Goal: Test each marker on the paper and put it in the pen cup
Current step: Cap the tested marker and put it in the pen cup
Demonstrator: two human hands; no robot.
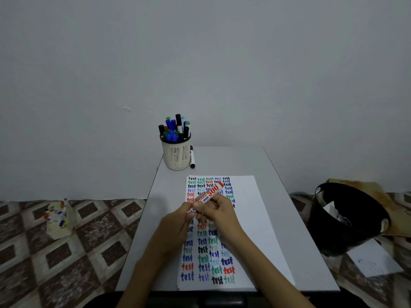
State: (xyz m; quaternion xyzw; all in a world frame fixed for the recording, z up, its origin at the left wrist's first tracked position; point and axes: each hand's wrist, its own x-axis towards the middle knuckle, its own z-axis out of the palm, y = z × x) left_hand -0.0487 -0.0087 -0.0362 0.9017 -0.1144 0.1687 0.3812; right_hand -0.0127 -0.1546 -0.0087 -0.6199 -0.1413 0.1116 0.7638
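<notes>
Between left hand [178,221] and right hand [217,210], red marker [211,194], near end hidden.

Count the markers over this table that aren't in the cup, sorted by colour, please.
Red: 1, the red marker gripped by the left hand and right hand
Black: 1, the black marker lying beside the pen cup
Total: 2

Light: dim, flat, diffuse; shadows on the table [278,207] soft and faint. Wall [222,52] grey, darker toward corners. Wide-angle bend: table edges splay, floor tiles [66,252] stretch at margins. Sharpness: soft overall; box [59,218] on floor blurred; black bin [344,218] murky; red marker [212,193] label legible.
</notes>
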